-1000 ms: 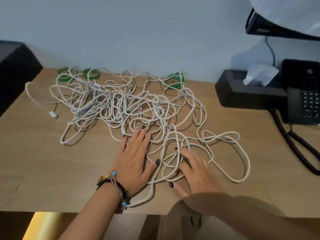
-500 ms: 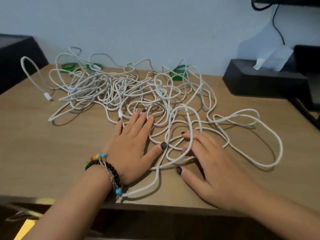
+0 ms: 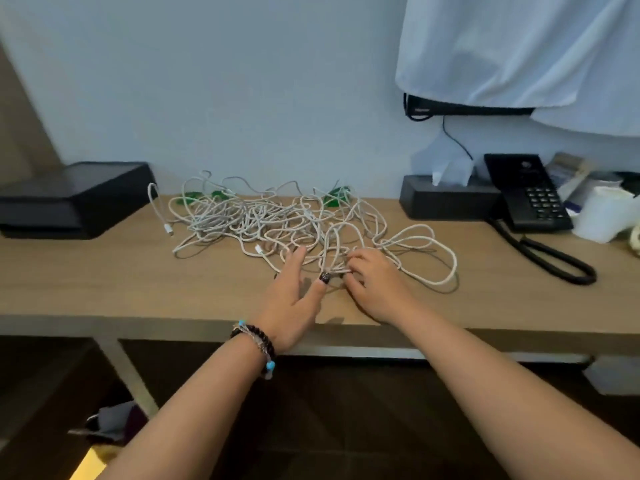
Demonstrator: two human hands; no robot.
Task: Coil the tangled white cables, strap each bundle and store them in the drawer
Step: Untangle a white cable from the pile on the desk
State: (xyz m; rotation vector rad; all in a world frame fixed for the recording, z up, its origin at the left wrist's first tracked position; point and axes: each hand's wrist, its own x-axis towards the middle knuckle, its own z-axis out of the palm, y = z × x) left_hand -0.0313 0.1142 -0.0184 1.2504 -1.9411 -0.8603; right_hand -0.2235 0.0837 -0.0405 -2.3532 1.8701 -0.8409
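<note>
Head view: both hands (image 3: 332, 289) touch the cables' (image 3: 277, 223) near edge.

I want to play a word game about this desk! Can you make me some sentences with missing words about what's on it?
1. The tangled white cables lie on a wooden ____.
2. The beaded bracelet is on the ____ wrist.
3. The black push-button telephone sits on the desk's ____ side.
4. The right hand curls its fingers round a loop of ____.

Missing words: desk; left; right; cable
</note>
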